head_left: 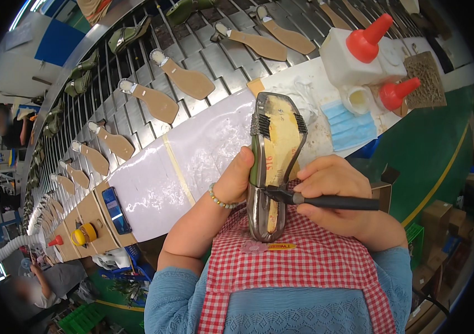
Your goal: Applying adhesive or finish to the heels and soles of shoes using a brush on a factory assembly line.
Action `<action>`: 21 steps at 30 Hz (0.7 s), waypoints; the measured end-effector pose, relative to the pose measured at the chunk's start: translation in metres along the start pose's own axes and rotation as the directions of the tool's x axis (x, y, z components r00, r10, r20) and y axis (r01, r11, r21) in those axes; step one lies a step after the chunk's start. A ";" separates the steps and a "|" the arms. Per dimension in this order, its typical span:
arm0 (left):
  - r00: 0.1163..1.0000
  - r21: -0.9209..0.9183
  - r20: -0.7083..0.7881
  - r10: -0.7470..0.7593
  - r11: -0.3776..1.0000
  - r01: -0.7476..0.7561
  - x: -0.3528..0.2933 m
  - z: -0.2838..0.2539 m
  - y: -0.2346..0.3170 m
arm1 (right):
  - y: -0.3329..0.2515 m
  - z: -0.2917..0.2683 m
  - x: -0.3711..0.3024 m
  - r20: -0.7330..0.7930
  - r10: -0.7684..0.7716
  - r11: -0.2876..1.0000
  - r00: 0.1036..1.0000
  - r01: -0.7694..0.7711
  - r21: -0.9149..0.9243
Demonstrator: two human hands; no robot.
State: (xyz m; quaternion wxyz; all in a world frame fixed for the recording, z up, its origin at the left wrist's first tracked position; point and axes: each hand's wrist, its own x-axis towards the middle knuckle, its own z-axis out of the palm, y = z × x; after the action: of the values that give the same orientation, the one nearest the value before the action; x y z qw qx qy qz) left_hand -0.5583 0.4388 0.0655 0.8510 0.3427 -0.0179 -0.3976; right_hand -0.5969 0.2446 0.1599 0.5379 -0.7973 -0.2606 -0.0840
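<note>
A green and dark metallic shoe [270, 156] stands sole up in front of my chest, its pale yellow bottom bare and black bands folded over both edges. My left hand [236, 179] is closed on its left side, thumb along the edge; the other fingers are hidden behind it. In my right hand [331, 189] is a hammer [337, 202] with a black handle, gripped between thumb and fingers. Its dark head lies against the strap across the shoe's narrow waist. The exact shape of the head is hard to make out.
A white worktable [192, 139] carries a phone [116, 210], a yellow tape roll [83, 234], a blue face mask [350, 123] and white bottles with red caps [368, 42]. Beyond, a slatted metal conveyor [209, 67] holds several tan insoles [187, 79] and green shoes [129, 34].
</note>
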 end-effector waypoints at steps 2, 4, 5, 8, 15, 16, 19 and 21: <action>1.000 0.007 0.019 -0.019 1.000 0.019 -0.002 -0.009 -0.001 | -0.002 0.000 -0.001 0.025 -0.018 1.000 1.000 0.018 0.006; 0.998 0.013 0.042 -0.043 0.999 0.042 -0.003 -0.009 -0.001 | -0.001 0.001 -0.003 0.057 -0.018 0.999 0.998 0.017 0.033; 0.999 0.006 0.019 -0.038 0.999 0.038 -0.003 -0.007 0.000 | -0.001 0.002 -0.004 0.088 -0.022 0.998 0.996 0.016 0.062; 0.999 0.009 0.010 -0.039 0.999 0.039 -0.002 -0.010 -0.002 | -0.001 0.002 -0.004 0.133 0.023 0.992 0.991 -0.039 0.118; 0.996 0.021 0.064 -0.066 0.998 0.065 -0.005 -0.016 -0.002 | 0.000 0.001 -0.003 0.278 0.055 0.968 0.959 -0.119 0.219; 0.995 0.022 0.066 -0.068 0.998 0.067 -0.005 -0.014 -0.001 | 0.002 0.003 -0.005 0.238 0.084 0.961 0.968 -0.141 0.237; 0.998 -0.002 0.007 -0.060 0.998 0.060 -0.007 -0.007 -0.001 | 0.001 0.003 0.000 0.140 0.078 0.981 0.987 -0.101 0.167; 1.000 -0.010 -0.012 -0.028 1.000 0.028 -0.007 -0.004 -0.002 | -0.002 0.004 0.003 0.083 0.037 0.996 0.996 -0.043 0.072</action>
State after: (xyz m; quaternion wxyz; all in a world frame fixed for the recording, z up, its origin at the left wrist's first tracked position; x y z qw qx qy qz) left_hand -0.5633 0.4452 0.0636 0.8472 0.3410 -0.0059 -0.4074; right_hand -0.5960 0.2498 0.1606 0.5575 -0.7848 -0.2690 -0.0309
